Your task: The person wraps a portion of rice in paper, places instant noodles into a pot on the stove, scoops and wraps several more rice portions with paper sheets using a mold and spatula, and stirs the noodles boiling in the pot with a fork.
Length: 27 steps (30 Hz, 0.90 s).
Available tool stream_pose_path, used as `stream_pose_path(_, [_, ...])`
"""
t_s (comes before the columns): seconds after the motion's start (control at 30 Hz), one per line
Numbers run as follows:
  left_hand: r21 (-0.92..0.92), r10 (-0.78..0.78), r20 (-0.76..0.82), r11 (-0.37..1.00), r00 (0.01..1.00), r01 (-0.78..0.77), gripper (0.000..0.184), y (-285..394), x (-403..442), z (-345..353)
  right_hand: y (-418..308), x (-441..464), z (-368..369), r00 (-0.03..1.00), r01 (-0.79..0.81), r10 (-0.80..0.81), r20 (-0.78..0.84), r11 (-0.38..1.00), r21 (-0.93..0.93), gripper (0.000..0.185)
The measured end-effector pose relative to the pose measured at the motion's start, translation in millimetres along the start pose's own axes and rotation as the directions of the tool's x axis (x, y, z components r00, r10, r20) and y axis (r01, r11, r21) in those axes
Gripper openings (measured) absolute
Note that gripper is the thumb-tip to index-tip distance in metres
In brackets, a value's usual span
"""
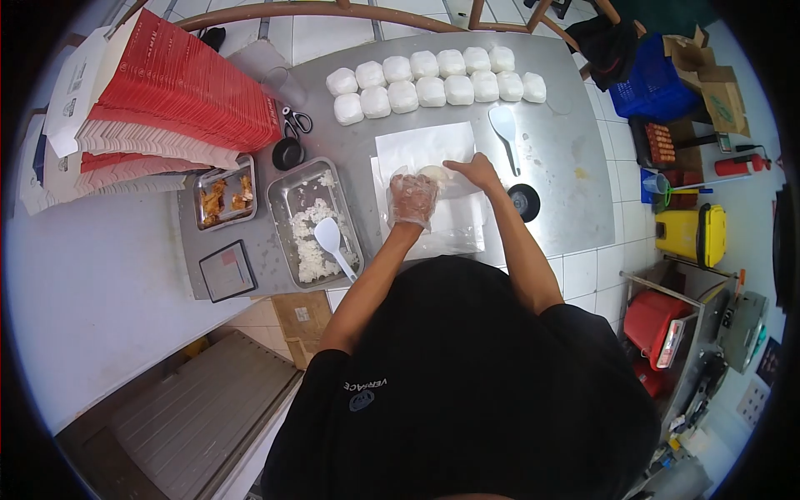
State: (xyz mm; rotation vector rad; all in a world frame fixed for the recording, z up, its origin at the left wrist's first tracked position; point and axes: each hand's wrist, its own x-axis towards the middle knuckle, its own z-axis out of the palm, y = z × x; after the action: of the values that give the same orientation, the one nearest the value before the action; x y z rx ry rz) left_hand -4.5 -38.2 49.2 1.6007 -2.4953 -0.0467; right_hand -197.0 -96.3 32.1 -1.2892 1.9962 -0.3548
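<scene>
In the middle of the metal table, white wrapping sheets (418,147) lie stacked and a little askew. A pale rounded lump (435,173), which looks like rice, sits on them between my hands. My left hand (413,200), in a clear plastic glove, curls its fingers against the lump's left side; the fingertips are hidden. From the right reaches my bare right hand (475,172), thumb stretched toward the lump and fingers closed at the sheet's right edge. Several white wrapped bundles (430,91) stand in two rows beyond the sheets.
Left of the sheets is a metal tray (284,225) with loose rice (310,233) and a white rice paddle (327,237). Farther left are a tray of browned meat (227,200), scissors (293,122) and stacked red cartons (175,83). Another paddle (505,129) and a black bowl (524,202) are right.
</scene>
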Motion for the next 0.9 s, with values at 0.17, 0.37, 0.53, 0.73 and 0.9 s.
stream_pose_path(0.17, [0.172, 0.117, -0.070, 0.980, 0.991, -0.103, 0.010, -3, 5, 8, 32, 25, 4, 0.962, 0.237, -0.262, 0.076, 0.941, 0.242, 0.012])
stream_pose_path(0.37, [0.019, 0.079, 0.084, 0.996, 0.993, -0.081, 0.019, -9, 11, 7, 12, 18, -25, 0.845, 0.465, -0.454, 0.283, 0.885, 0.029, 0.014])
stream_pose_path(0.53, [0.028, -0.108, 0.097, 0.994, 0.989, 0.106, 0.060, -5, 20, -19, -61, -27, -46, 0.764, 0.373, -0.410, 0.498, 0.911, 0.177, 0.078])
stream_pose_path(0.73, [0.050, -0.161, 0.046, 0.986, 0.986, 0.159, 0.107, -9, 32, -39, -47, -22, -28, 0.729, 0.619, -0.584, 0.356, 0.785, 0.021, 0.041])
stream_pose_path(0.9, [0.103, 0.026, 0.020, 0.994, 0.999, -0.028, 0.093, -21, 43, -42, -22, -27, -50, 0.713, 0.669, -0.657, 0.247, 0.742, 0.040, 0.009])
